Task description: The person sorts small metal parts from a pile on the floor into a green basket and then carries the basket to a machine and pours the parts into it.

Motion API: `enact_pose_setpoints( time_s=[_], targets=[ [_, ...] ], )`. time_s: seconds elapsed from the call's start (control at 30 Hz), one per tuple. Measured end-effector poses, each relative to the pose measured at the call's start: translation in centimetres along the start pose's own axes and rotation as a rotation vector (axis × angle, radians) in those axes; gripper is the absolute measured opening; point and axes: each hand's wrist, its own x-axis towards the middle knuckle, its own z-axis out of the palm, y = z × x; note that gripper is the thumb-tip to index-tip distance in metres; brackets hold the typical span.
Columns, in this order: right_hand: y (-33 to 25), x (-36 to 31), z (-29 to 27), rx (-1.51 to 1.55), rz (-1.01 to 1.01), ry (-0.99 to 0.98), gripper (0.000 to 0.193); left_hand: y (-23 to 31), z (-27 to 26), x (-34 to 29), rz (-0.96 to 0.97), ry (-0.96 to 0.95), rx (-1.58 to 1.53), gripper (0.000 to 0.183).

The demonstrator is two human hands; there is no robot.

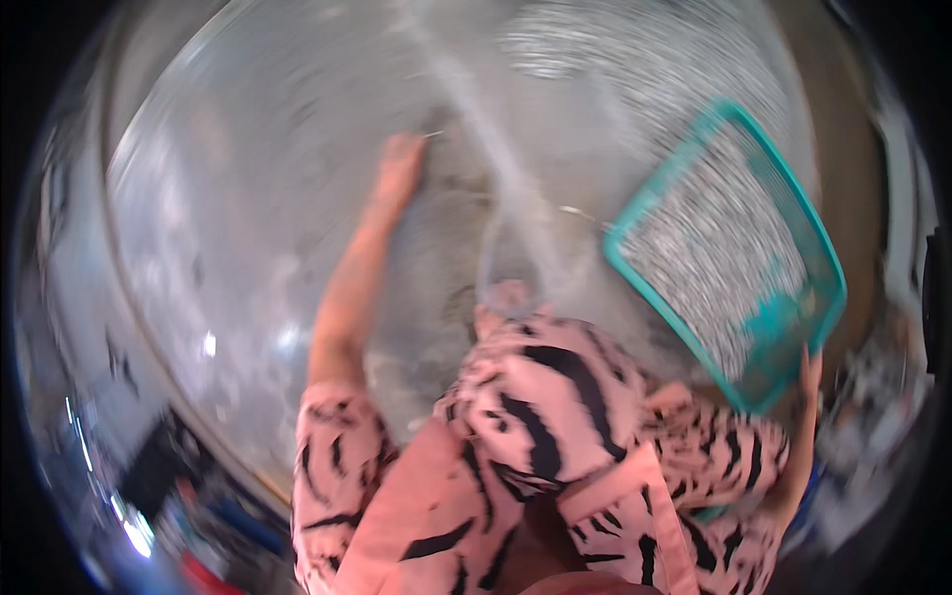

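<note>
On the right is a teal plastic basket (pixel 620 218), tilted and partly filled with a mass of small, thin silvery-white pieces (pixel 694 253). My right hand (pixel 811 369) grips its near right rim. My left arm stretches forward over a grey, shiny sheet-like surface (pixel 238 198). My left hand (pixel 401 164) is low over that surface, smeared by motion. A thin pale sliver (pixel 433 134) shows beside its fingertips; whether it is held cannot be made out.
More silvery pieces (pixel 560 40) lie spread at the far right of the surface. A pale band (pixel 476 109) runs across it towards my knees. My foot (pixel 511 295) and striped pink trouser leg (pixel 565 397) are at the near middle. Blurred clutter (pixel 188 526) lies at the lower left.
</note>
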Motion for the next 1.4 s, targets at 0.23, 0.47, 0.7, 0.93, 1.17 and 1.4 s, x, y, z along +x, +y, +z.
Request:
enact_pose_setpoints(
  time_s=[0.23,0.47,0.7,0.93,1.17,1.4],
  targets=[
    [-6.0,-2.5,1.8,0.161,-0.012,-0.039,0.055,13.3,-8.0,6.5,0.149,0.269,-0.655,0.018],
    [-8.3,-4.5,0.8,0.179,0.001,0.014,0.052,34.0,-6.7,13.2,0.670,-0.265,-0.014,0.084],
    [-8.3,-4.5,3.5,0.237,0.044,0.022,0.044,30.8,0.9,10.8,-0.160,-0.769,-0.139,0.058],
    [-10.7,-6.2,3.1,0.454,0.262,0.090,0.031,31.0,5.3,9.1,-0.208,-0.359,-0.060,0.050],
    [-14.9,-9.8,-2.7,1.012,0.398,0.283,0.040,32.7,-1.3,10.7,-0.741,-0.515,-1.023,0.040],
    [-15.0,-13.0,-5.7,1.183,0.297,0.184,0.037,37.4,-26.7,10.9,-0.424,-0.635,-0.412,0.044]
  ],
)
